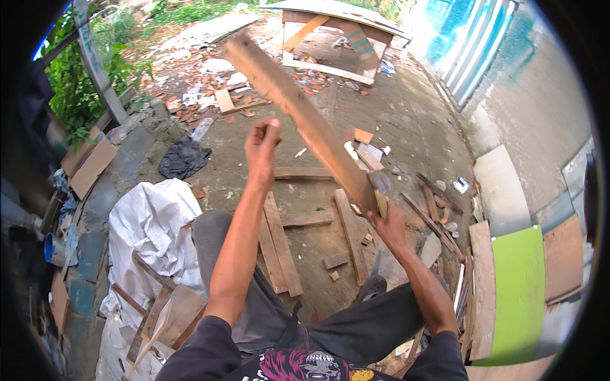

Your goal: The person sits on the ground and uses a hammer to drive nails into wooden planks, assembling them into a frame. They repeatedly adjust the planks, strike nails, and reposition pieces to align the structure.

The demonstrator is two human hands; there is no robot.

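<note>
A long, rough wooden plank [305,117] slants up and away to the left in front of me. My right hand [389,223] is closed round its lower end. Beside that hand a short light wooden piece and a blurred grey shape show; I cannot tell what they are. My left hand [262,151] is raised just left of the plank, apart from it, fingers curled in and thumb up. Whatever it may hold is hidden. Below, on the ground between my legs, lie several boards [279,244] and a small wood block [336,260].
White sacking [152,222] with wood offcuts lies at my left, near a black plastic bag [184,157]. A wooden table [337,38] stands at the far end. Thin sticks [432,219] and a green panel [518,292] are on the right, by the wall.
</note>
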